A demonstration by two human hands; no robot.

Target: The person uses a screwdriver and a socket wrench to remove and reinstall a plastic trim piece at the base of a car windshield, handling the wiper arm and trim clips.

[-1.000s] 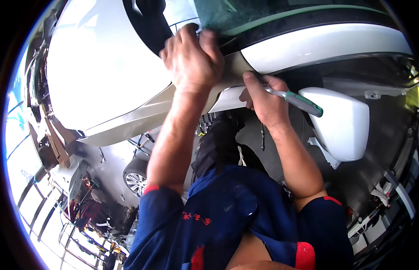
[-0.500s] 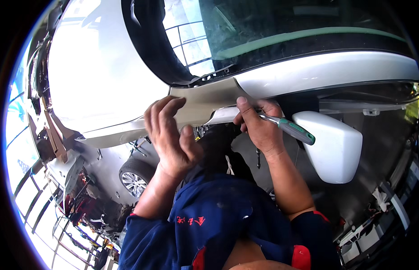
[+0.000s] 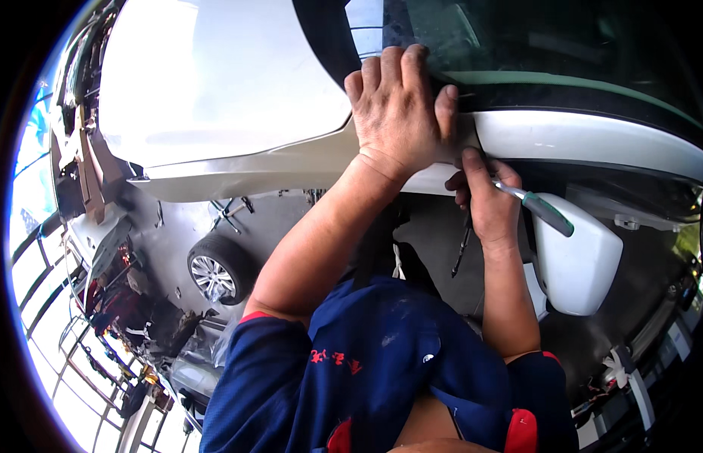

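My left hand lies palm down, fingers stretched out, at the corner where the white hood meets the windshield. Nothing shows in its grip, and it hides part of the beige fender under it. Just right of it, my right hand is closed around the head of a ratchet wrench with a grey and green handle. A thin dark extension bar hangs down below those fingers, apart from the car body.
A white side mirror juts out right of my right forearm. The white pillar runs along the glass. On the floor at left lie a wheel and a cross-shaped wheel wrench, with piled car parts beyond.
My left hand has gone from hovering half-curled over the fender to resting flat farther up by the windshield. My right hand still holds the ratchet. The whole view has shifted.
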